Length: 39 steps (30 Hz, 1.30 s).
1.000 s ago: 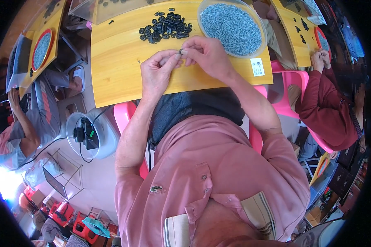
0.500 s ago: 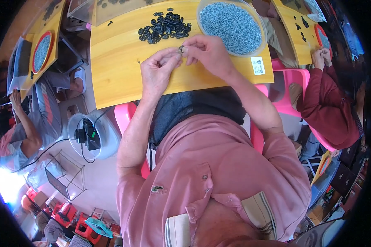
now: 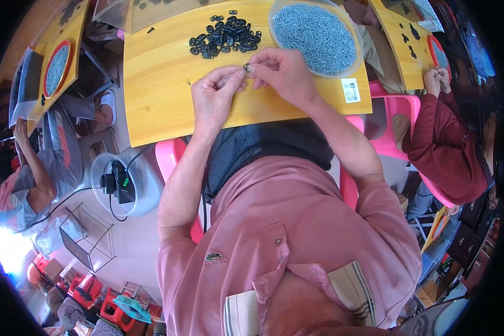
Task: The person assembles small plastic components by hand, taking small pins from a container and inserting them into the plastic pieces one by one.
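"What's at the far left?"
"A seated co-worker (image 3: 61,137) in grey trousers, then a whitish plastic container (image 3: 148,187) with black electrical adapters (image 3: 122,187) in it."
"And on the yellow desk (image 3: 157,89)?"
"A single small dark piece (image 3: 150,29) lies near the upper left, apart from the rest. Then comes the left hand (image 3: 215,95), its grip pinched on a small dark part (image 3: 246,66) between thumb and forefinger."
"Where's that part exactly?"
"Above the desk, between both hands' fingertips, just below a loose pile of black oval pieces (image 3: 228,38). It's too small to make out in detail."
"The right hand (image 3: 283,75)?"
"Its grip closes on the same part from the other side."
"Beyond it?"
"A round clear tub (image 3: 357,59) full of bluish-silver screws (image 3: 313,39), a white label (image 3: 350,91) below that, and a co-worker in dark red (image 3: 445,148)."
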Available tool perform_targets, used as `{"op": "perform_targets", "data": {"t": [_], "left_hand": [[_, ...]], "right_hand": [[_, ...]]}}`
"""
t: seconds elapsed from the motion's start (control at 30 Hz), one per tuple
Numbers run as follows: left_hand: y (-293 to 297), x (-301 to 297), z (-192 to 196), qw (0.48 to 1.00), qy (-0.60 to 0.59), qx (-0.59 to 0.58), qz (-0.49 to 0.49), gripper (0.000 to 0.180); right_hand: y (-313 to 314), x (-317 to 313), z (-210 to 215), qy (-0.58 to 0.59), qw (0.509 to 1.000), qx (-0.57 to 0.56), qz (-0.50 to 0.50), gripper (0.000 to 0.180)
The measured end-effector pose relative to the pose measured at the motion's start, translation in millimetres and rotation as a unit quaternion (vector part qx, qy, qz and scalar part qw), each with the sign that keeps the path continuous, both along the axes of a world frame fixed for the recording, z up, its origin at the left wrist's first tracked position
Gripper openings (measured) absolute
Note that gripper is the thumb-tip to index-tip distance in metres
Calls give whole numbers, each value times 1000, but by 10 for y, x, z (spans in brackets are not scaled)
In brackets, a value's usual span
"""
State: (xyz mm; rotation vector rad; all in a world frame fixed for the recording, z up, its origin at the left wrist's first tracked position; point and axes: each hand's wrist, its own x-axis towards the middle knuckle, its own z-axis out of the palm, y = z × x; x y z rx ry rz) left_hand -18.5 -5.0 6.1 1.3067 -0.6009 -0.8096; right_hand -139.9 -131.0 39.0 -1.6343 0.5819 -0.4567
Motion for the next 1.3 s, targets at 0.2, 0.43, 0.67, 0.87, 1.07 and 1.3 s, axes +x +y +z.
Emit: {"op": "perform_targets", "data": {"t": [0.2, 0.43, 0.67, 0.87, 1.07, 1.3], "left_hand": [[-6, -7, -8, 1000, 11, -7, 14, 14], [-2, -16, 19, 1000, 0, 6, 19, 14], [6, 16, 38, 999, -14, 25, 18, 16], [56, 475, 88, 967, -203, 64, 142, 18], [-216, 254, 247, 909, -413, 49, 40, 20], [-603, 262, 189, 842, -532, 85, -29, 24]], "right_hand": [[57, 43, -30, -27, 999, 29, -16, 15], [71, 30, 36, 12, 1000, -17, -16, 14], [40, -17, 12, 9, 1000, 1, -25, 13], [-38, -75, 36, -24, 999, 23, -31, 12], [-74, -145, 227, -111, 989, 4, -96, 15], [-230, -257, 300, -136, 981, 17, -135, 15]]}}
